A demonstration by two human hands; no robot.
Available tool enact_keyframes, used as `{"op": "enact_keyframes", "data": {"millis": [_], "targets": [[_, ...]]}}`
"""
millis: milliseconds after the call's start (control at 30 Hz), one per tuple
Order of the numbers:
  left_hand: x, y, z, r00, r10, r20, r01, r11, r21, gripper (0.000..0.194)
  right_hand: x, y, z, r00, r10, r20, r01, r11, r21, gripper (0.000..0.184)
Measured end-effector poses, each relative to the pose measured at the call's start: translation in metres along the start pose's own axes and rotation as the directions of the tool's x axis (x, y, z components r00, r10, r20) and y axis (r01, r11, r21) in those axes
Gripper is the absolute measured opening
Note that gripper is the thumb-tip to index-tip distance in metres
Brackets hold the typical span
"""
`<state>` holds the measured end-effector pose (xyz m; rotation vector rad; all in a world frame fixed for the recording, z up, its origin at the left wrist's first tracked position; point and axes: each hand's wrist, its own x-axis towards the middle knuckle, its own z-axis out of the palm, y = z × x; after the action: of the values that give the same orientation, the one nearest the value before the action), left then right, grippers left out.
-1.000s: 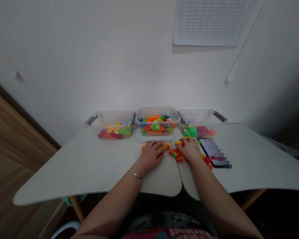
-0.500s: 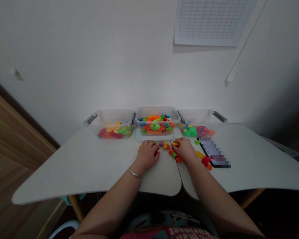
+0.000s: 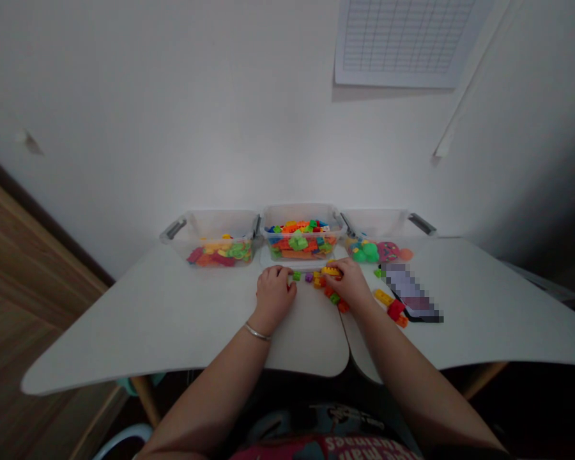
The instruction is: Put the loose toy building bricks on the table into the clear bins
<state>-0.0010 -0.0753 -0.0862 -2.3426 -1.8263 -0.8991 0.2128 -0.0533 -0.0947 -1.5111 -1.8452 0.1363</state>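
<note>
My right hand (image 3: 352, 284) pinches a yellow toy brick (image 3: 331, 271) between thumb and fingers, over the row of loose bricks. Beneath and beside it lie orange bricks (image 3: 318, 280), a green brick (image 3: 334, 298) and a red-orange brick (image 3: 343, 307). My left hand (image 3: 275, 295), with a silver bangle at the wrist, rests on the table with its fingers curled; what they close on is hidden, though a trace of red shows at its edge. Just right of its fingertips sit a small green brick (image 3: 296, 276) and a purple brick (image 3: 309, 277).
Three clear bins line the wall: left bin (image 3: 220, 223), middle bin (image 3: 306, 214) and right bin (image 3: 378, 220), each holding colourful toy pieces. A phone (image 3: 412, 291) lies right, beside a yellow brick (image 3: 383, 297) and a red brick (image 3: 396, 310). A seam splits the white table (image 3: 172, 319).
My right hand has shifted slightly left and away from me with the yellow brick. My left hand has moved a little left, uncovering the small green brick.
</note>
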Motion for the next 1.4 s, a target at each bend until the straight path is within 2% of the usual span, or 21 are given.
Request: {"op": "enact_keyframes", "data": {"millis": [167,233,367,567,667,767,833,933,1067,1233,1333,1400], "targets": [[0.006,-0.01,0.004,0.987,0.016,-0.162,-0.043,0.985,-0.166,0.028,-0.009,-0.033,0.01,0.977,-0.175,0.12,0.169,0.984,0.058,0.021],[0.007,-0.013,0.007,0.981,0.006,-0.191,-0.044,0.979,-0.197,0.03,-0.014,-0.042,0.013,0.957,-0.224,0.183,0.219,0.975,0.044,0.023],[0.008,-0.015,0.009,0.982,-0.009,-0.189,-0.033,0.976,-0.217,0.028,-0.021,-0.049,0.013,0.922,-0.284,0.265,0.299,0.954,-0.02,0.028],[0.007,-0.012,0.008,0.989,0.031,-0.142,-0.057,0.981,-0.184,0.025,-0.026,-0.049,0.002,0.9,-0.338,0.274,0.382,0.916,-0.123,0.039],[0.007,-0.011,0.009,0.991,0.04,-0.127,-0.061,0.984,-0.167,0.024,-0.032,-0.041,-0.009,0.946,-0.261,0.191,0.299,0.931,-0.208,0.04],[0.006,-0.011,0.009,0.993,0.058,-0.1,-0.073,0.985,-0.157,0.023,-0.039,-0.025,-0.017,0.994,-0.096,0.06,0.11,0.942,-0.318,0.044],[0.006,-0.01,0.008,0.994,0.076,-0.077,-0.087,0.984,-0.158,0.022,-0.043,-0.014,-0.02,1.0,0.029,0.008,-0.024,0.922,-0.386,0.049],[0.005,-0.008,0.006,0.993,0.105,-0.047,-0.111,0.982,-0.156,0.021,-0.045,-0.001,-0.018,0.984,0.175,0.024,-0.148,0.891,-0.43,0.051],[0.004,-0.006,0.006,0.987,0.155,-0.05,-0.161,0.975,-0.154,0.022,-0.036,0.005,-0.014,0.973,0.209,0.101,-0.157,0.913,-0.376,0.044],[0.005,-0.007,0.008,0.982,0.175,-0.07,-0.184,0.972,-0.144,0.023,-0.03,0.001,-0.011,0.982,0.165,0.093,-0.137,0.957,-0.257,0.039],[0.005,-0.009,0.007,0.978,0.201,-0.052,-0.206,0.968,-0.14,0.027,-0.036,-0.004,-0.01,0.986,0.097,0.133,-0.059,0.962,-0.267,0.048],[0.004,-0.008,0.007,0.962,0.274,-0.012,-0.273,0.952,-0.141,0.032,-0.038,-0.006,-0.009,0.982,0.089,0.166,-0.032,0.948,-0.318,0.057]]}}
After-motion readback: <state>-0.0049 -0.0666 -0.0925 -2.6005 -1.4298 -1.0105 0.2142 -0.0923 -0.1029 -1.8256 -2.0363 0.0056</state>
